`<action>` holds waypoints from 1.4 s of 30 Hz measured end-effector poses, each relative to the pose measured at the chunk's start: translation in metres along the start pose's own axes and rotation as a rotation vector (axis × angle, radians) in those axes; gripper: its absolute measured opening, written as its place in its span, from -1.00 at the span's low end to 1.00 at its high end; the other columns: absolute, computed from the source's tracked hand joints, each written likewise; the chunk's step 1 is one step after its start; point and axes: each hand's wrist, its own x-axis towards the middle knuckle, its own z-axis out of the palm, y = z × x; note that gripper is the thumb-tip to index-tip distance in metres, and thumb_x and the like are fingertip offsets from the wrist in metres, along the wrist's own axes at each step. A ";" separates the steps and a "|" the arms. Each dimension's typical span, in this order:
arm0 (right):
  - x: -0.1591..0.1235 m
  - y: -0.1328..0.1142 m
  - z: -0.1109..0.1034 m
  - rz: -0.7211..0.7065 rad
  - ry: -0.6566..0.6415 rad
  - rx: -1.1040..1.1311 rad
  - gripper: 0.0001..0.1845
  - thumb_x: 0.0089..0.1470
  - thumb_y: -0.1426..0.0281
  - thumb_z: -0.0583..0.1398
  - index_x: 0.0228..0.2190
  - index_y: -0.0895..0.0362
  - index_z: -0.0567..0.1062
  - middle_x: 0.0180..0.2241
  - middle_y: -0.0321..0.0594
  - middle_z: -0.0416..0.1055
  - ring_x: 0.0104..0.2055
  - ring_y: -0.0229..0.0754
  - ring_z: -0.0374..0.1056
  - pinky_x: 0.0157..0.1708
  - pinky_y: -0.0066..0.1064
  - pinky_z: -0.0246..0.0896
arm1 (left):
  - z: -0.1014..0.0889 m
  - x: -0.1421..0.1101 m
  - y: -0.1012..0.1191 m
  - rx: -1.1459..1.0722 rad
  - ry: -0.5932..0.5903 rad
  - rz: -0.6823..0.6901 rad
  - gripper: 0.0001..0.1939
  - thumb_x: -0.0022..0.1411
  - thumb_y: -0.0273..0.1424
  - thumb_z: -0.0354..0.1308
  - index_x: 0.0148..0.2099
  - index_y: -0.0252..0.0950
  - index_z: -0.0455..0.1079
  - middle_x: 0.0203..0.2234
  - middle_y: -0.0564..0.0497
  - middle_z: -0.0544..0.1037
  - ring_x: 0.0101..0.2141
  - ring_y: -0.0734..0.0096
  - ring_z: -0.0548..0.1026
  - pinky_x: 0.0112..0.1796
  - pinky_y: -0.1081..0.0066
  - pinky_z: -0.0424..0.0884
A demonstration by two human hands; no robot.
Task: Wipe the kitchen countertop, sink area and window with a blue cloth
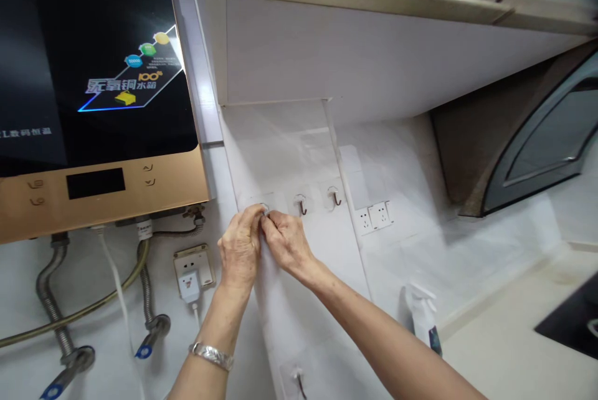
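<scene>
Two bare forearms [355, 309] extend to a small clear piece [264, 207] on the pale, glossy wall [284, 157].
The left hand [240, 247] and right hand [287, 241] pinch it, seemingly for fine control; fingers hide most of it. Beside it, two curved, dark hooks [302, 205] [334, 197] hang from transparent mounts, near white sockets [379, 215].

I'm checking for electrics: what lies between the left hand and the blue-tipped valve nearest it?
A wall socket with a white plug, in the head view.
</scene>
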 end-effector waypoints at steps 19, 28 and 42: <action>-0.006 -0.011 -0.003 0.109 -0.002 -0.235 -0.58 0.33 0.28 -0.01 -0.47 0.09 0.50 -0.52 -0.25 0.49 -0.48 -0.23 0.32 -0.47 -0.43 -0.03 | -0.007 0.001 0.007 -0.096 -0.047 -0.137 -0.78 0.37 -0.25 0.07 -0.03 -0.10 0.48 -0.54 0.13 0.43 -0.48 0.44 0.43 -0.31 0.43 0.29; -0.008 -0.012 -0.002 0.081 0.013 -0.431 -0.59 0.36 0.28 -0.02 -0.36 0.11 0.55 -0.43 -0.15 0.58 -0.41 -0.17 0.42 -0.48 -0.39 -0.11 | -0.016 0.002 0.008 -0.234 -0.075 -0.156 -0.83 0.32 -0.22 0.12 -0.11 -0.15 0.44 -0.69 0.27 0.22 -0.68 0.59 0.32 -0.45 0.50 0.24; -0.007 -0.011 -0.006 0.029 -0.013 -0.550 -0.62 0.37 0.27 -0.02 -0.32 0.11 0.53 -0.41 -0.15 0.59 -0.40 -0.18 0.46 -0.48 -0.38 -0.20 | -0.009 -0.002 0.000 -0.195 -0.009 -0.078 -0.81 0.35 -0.23 0.12 -0.13 -0.19 0.48 -0.63 0.20 0.31 -0.55 0.56 0.34 -0.35 0.50 0.23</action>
